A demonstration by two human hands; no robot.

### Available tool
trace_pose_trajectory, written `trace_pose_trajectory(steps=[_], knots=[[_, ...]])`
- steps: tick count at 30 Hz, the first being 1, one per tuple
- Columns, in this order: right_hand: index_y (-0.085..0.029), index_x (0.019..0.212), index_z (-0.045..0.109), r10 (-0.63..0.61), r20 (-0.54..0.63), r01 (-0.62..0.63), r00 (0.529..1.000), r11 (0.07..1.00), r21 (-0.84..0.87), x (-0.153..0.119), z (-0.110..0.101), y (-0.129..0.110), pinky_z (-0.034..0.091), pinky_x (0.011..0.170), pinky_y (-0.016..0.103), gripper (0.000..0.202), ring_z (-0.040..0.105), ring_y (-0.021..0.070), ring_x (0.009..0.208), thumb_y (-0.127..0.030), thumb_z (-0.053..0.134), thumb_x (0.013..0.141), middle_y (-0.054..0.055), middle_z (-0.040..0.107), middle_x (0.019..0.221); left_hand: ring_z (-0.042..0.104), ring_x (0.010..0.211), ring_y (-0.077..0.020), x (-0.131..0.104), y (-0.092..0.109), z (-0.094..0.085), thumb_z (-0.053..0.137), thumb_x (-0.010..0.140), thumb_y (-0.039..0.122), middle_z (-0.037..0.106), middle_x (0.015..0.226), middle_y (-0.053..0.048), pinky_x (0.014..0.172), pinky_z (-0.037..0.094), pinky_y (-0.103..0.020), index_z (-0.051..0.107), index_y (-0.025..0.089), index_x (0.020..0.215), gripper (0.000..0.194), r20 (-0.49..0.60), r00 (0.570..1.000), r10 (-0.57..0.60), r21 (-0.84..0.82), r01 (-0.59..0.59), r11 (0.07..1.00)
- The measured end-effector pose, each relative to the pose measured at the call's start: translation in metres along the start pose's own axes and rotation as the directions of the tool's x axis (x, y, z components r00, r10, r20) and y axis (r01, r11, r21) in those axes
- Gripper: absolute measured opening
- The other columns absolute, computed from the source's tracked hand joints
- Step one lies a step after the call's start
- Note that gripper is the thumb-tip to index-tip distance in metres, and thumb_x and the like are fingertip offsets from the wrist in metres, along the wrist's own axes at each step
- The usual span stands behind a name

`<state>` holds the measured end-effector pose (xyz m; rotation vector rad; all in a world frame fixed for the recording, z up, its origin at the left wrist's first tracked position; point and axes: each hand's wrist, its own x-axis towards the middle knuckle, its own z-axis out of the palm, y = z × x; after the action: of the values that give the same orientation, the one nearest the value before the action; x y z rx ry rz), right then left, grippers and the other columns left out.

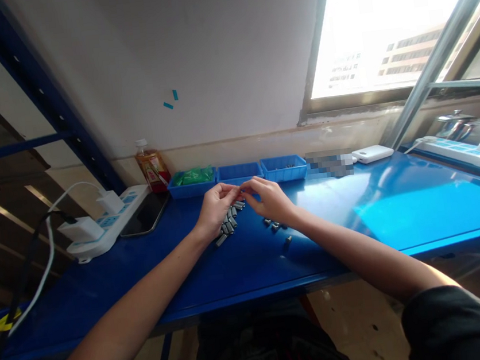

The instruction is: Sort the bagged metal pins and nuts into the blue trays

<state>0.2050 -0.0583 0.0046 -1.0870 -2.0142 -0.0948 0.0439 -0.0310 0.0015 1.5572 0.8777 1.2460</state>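
Note:
My left hand (217, 207) and my right hand (267, 198) meet fingertip to fingertip above the blue table, in front of the bins. Both are closed in a pinch, and whatever they hold between them is too small to make out. Several metal cylinders (229, 225) lie in a group beside and below my left hand. Under my right wrist are several small metal pieces (275, 226), with one more metal piece (289, 239) lying nearer the front edge.
Along the wall stand a blue bin with green bags (191, 177), a middle blue bin (239, 172), a right blue bin (284, 168) and a bottle (152, 166). A phone (145, 214) and power strip (109, 225) lie left; a white device (373, 154) lies right.

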Motion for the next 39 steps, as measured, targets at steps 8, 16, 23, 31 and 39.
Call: trace_pose_trajectory(steps=[8, 16, 23, 31, 39], knots=[[-0.018, 0.101, 0.064, -0.011, -0.068, 0.003, 0.998, 0.992, -0.129, 0.009, -0.013, 0.003, 0.045, 0.077, 0.027, 0.024, 0.062, 0.0178, 0.083, -0.027, 0.043, 0.094, 0.008, 0.066, 0.091, 0.067, 0.083, -0.0207, -0.008, 0.009, 0.006, 0.062, 0.081, 0.052, 0.071, 0.082, -0.006, 0.072, 0.05, -0.031, 0.061, 0.015, 0.087, 0.037, 0.061, 0.998, 0.017, 0.065, -0.021, 0.998], [-0.018, 0.111, 0.064, 0.518, -0.27, -0.581, 0.811, 0.662, -0.473, 0.027, -0.055, 0.081, 0.046, 0.077, 0.035, 0.033, 0.064, 0.0278, 0.094, -0.04, 0.049, 0.091, 0.013, 0.069, 0.101, 0.054, 0.114, -0.0234, -0.063, 0.022, 0.056, 0.055, 0.091, 0.023, 0.054, 0.128, -0.013, 0.098, 0.045, -0.036, 0.055, 0.019, 0.127, 0.037, 0.759, 0.584, 0.289, 0.359, -0.745, 0.562], [-0.021, 0.109, 0.065, 0.572, -0.038, -0.529, 0.819, 0.729, -0.435, 0.02, -0.041, 0.071, 0.045, 0.074, 0.032, 0.037, 0.065, 0.0264, 0.092, -0.048, 0.048, 0.089, 0.009, 0.071, 0.096, 0.06, 0.086, -0.0191, -0.061, 0.017, 0.057, 0.044, 0.094, 0.013, 0.064, 0.094, -0.009, 0.079, 0.049, -0.027, 0.067, 0.015, 0.094, 0.023, 0.833, 0.541, 0.12, 0.427, -0.764, 0.483], [-0.021, 0.102, 0.065, 0.221, 0.021, -0.213, 0.975, 0.957, -0.196, 0.009, -0.019, 0.009, 0.042, 0.069, 0.027, 0.023, 0.063, 0.0179, 0.075, -0.03, 0.047, 0.09, 0.003, 0.07, 0.086, 0.062, 0.079, -0.0183, -0.019, 0.013, 0.017, 0.067, 0.073, 0.018, 0.066, 0.08, -0.002, 0.079, 0.048, -0.03, 0.065, 0.017, 0.08, 0.007, 0.235, 0.965, 0.115, 0.14, -0.151, 0.979], [-0.018, 0.098, 0.061, -0.006, -0.09, -0.001, 0.996, 0.997, -0.082, -0.001, 0.0, -0.006, 0.042, 0.068, 0.024, 0.018, 0.059, 0.0151, 0.073, -0.03, 0.054, 0.087, 0.003, 0.064, 0.081, 0.065, 0.078, -0.015, 0.002, 0.006, 0.004, 0.07, 0.07, 0.044, 0.064, 0.083, -0.002, 0.08, 0.051, -0.031, 0.057, 0.016, 0.085, 0.035, -0.01, 1.0, 0.003, -0.158, -0.004, 0.987]])
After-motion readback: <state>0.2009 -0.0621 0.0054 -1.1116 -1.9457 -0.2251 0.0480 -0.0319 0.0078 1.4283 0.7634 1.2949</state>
